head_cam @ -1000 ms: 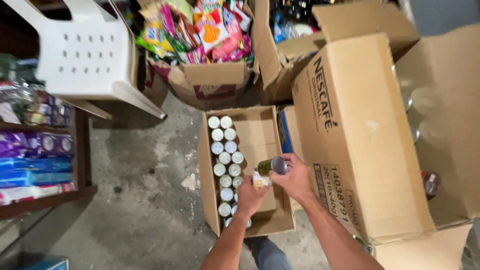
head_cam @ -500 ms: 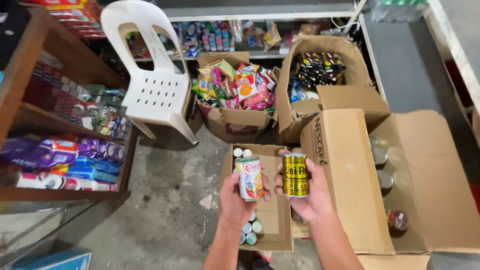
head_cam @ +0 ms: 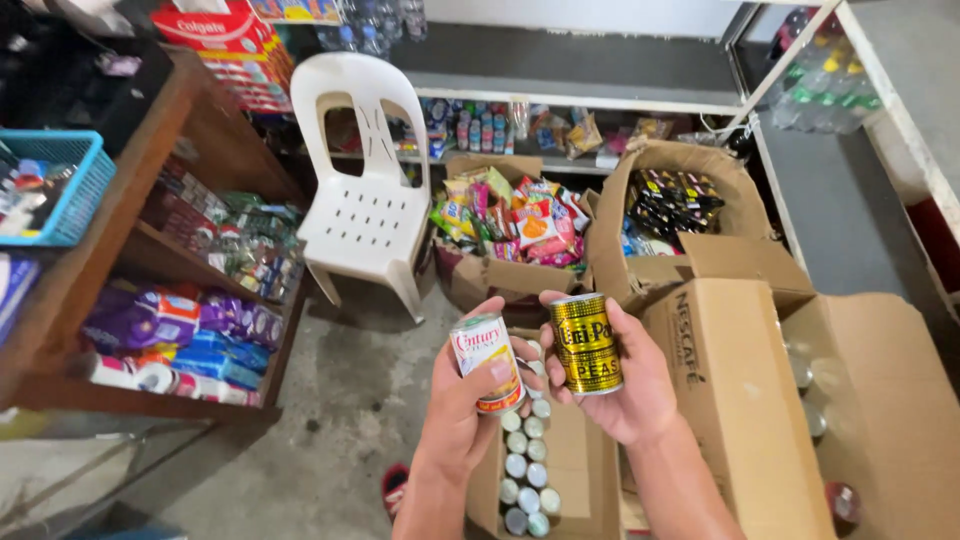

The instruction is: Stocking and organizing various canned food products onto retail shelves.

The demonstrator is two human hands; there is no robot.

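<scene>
My left hand [head_cam: 462,412] grips a white can with a red and orange label [head_cam: 487,362], held upright. Beside it my right hand [head_cam: 628,378] holds a gold and black can [head_cam: 585,343], also upright. Both cans are raised in front of me, a little apart. Below them on the floor an open cardboard box [head_cam: 585,470] holds a row of several cans seen from their silver tops [head_cam: 525,465].
A large brown carton [head_cam: 740,400] lies open to the right with cans inside. Behind stand a box of snack packets [head_cam: 510,225] and a box of dark sachets [head_cam: 670,210]. A white plastic chair [head_cam: 365,200] and a wooden shelf of goods [head_cam: 170,300] are at left.
My view has tilted up and moved closer, showing more shelf and chair. A second ago my hands were down at the box of cans; now both hold cans raised, slightly higher.
</scene>
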